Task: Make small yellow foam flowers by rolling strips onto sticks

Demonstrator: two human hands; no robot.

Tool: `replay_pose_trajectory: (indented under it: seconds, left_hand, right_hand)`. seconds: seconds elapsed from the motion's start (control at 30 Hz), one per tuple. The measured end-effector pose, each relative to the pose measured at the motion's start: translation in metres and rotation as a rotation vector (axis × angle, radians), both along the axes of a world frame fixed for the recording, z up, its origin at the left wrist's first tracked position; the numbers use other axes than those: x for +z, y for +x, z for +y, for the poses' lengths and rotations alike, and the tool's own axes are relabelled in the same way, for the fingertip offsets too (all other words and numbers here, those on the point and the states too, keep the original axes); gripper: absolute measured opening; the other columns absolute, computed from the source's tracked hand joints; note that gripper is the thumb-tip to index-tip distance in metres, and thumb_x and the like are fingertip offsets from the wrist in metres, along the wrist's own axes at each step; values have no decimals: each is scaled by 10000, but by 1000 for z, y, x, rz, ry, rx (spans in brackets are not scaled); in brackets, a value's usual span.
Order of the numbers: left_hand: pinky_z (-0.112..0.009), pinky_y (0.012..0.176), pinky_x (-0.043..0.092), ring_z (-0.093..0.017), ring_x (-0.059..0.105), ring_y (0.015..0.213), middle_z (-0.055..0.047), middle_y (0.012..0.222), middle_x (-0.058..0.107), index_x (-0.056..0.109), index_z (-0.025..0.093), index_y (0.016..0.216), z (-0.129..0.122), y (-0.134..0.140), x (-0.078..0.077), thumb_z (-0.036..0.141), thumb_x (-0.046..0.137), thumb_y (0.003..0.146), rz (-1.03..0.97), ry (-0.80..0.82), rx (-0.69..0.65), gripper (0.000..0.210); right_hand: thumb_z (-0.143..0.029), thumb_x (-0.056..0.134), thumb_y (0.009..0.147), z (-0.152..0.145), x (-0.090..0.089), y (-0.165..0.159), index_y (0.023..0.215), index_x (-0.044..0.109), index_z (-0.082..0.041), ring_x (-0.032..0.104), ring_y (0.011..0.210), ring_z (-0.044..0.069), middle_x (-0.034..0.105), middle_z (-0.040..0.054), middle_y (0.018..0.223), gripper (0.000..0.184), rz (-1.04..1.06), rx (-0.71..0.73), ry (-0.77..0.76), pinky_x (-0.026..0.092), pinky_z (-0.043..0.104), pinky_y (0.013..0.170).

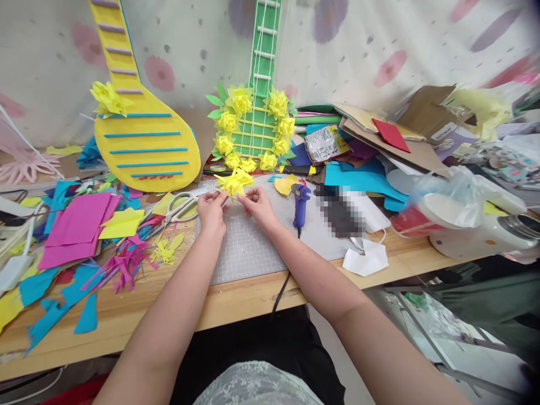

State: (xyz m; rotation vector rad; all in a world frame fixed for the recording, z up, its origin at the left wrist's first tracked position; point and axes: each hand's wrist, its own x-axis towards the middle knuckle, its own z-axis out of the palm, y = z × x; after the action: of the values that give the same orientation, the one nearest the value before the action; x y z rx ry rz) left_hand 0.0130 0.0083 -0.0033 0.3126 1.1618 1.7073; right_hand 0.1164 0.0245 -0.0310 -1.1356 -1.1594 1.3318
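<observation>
A yellow paper flower (234, 182) is held between my two hands above the grey cutting mat (248, 247). My left hand (212, 212) pinches its left side with closed fingers. On the other side, the fingertips of my right hand (258, 208) press on the flower's lower edge. Just behind stands a green paper instrument (258, 130) ringed with yellow flowers and strung with white cords. A purple glue gun (300, 205) stands to the right of my right hand. Scissors with pale handles (181, 207) lie left of my left hand.
A yellow paper instrument (145, 140) leans at the back left. Magenta sheets (80, 225) and colourful scraps cover the left side. Cardboard (392, 146), a cup in plastic (434, 211) and a white bottle (476, 236) crowd the right. A black cable (280, 295) hangs over the table's front edge.
</observation>
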Motion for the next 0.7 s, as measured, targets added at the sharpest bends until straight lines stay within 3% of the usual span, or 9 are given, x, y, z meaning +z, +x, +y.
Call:
replay_pose_trajectory:
  seconds: [0.27,0.5,0.7]
  left_hand:
    - [-156,503,352,-51,579,615,66,709,583,394,191,722,3,-1,-4,47,638,651,-100,-14,34,292]
    - [-161,533,392,-42,509,515,41,590,564,448,169,630,1,9,-5,32,620,689,-249,-65,-114,227]
    - [-152,486,363,-31,481,491,48,569,537,470,163,630,1,13,-9,38,625,695,-298,-60,-130,210]
  right_hand:
    - [-407,655,651,-3,-1,-2,798,422,-214,470,518,59,508,-82,606,337,-60,-6,84,371,202,520]
    - [-260,721,559,-6,11,-2,880,405,-217,585,640,92,616,-59,677,453,225,28,-142,438,225,615]
    - [-193,685,600,-5,17,0,951,376,-223,618,635,98,647,-53,699,468,354,7,-259,487,245,658]
